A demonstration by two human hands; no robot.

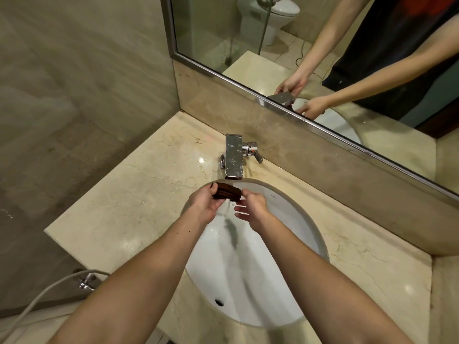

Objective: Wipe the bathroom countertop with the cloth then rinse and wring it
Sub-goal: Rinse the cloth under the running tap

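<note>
A dark brown cloth (228,192), bunched into a short roll, is held over the back of the white sink (293,219), just below the chrome faucet spout (233,157). My left hand (205,202) grips its left end. My right hand (253,207) pinches its right end with thumb and forefinger, the other fingers spread. A blurred dark streak falls from the cloth into the basin. The beige marble countertop (129,194) surrounds the sink.
A mirror (347,58) runs along the back wall above a marble splashback and reflects my arms. The faucet lever (257,155) points right. A hose and valve (85,281) hang low at the left. The sink's overflow hole (219,302) is near me.
</note>
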